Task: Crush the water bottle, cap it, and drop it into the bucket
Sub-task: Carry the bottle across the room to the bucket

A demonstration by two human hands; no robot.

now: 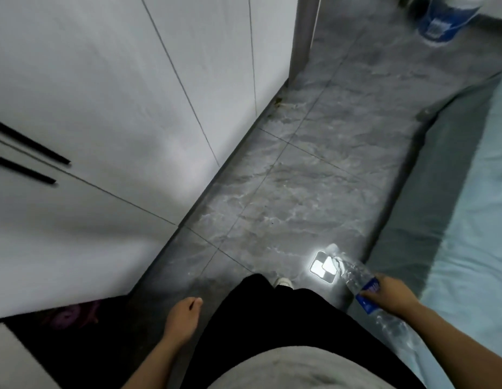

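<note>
Grey floor tiles (286,192) run between white cupboards (118,94) and a bed (468,220). To crush the bottle (367,293) well, both hands should squeeze its middle flat, I think, then twist the cap on. Right hand (393,294) is wrapped around the blue label. Left hand (182,318) hangs loosely curled, holding nothing. A blue and white tub (443,21), maybe the bucket, sits far ahead.

We see white cabinet doors (109,88) with two black bar handles (28,143) filling the left of the frame, a grey marbled tile floor (308,169) running up the middle with a bright ceiling-light reflection (324,266) at lower centre, and a pale blue bed (474,220) along the right edge.
</note>
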